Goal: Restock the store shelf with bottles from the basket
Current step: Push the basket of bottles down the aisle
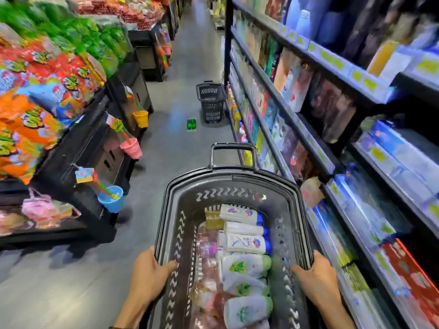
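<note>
A dark grey plastic basket (228, 184) fills the lower middle of the head view, its handle pointing up the aisle. Inside lie several white bottles (244, 243) with blue or green caps, plus pink clear ones on the left. My left hand (148, 273) grips the basket's left rim, thumb hooked inside. On the opposite rim, my right hand (317, 275) grips in the same way. The store shelf (306, 136) with bottles and boxes runs along the right side, close to the basket.
A second black basket (211, 103) stands on the floor farther up the aisle by the shelf. A small green packet (191, 124) lies on the grey floor near it. Snack bag displays and hanging toy buckets (111, 198) line the left side.
</note>
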Available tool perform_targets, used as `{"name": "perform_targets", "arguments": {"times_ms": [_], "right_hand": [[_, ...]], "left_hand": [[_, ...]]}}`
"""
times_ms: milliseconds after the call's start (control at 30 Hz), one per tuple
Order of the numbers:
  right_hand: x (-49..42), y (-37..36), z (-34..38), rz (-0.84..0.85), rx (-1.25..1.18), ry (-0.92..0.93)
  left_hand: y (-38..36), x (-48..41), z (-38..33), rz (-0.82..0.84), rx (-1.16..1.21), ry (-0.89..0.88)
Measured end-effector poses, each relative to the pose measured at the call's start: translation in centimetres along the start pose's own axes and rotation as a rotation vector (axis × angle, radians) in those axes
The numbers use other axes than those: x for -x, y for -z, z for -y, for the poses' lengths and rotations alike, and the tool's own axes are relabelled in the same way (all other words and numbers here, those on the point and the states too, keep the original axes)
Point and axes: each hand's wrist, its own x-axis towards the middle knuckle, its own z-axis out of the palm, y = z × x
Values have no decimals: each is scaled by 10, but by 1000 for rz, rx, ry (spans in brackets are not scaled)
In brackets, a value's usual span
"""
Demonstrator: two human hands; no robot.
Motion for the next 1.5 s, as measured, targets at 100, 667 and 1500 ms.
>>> {"name": "perform_targets", "arguments": {"times_ms": [100, 667, 1500], "right_hand": [[-67, -9, 37, 13, -1, 26], [-364, -16, 265, 103, 40, 95], [-821, -139, 578, 202, 60, -31]], "left_hand": [[-25, -71, -17, 16, 10, 44], [-39, -322, -215, -90, 62, 108], [-75, -828, -427, -84, 166, 254]]}}
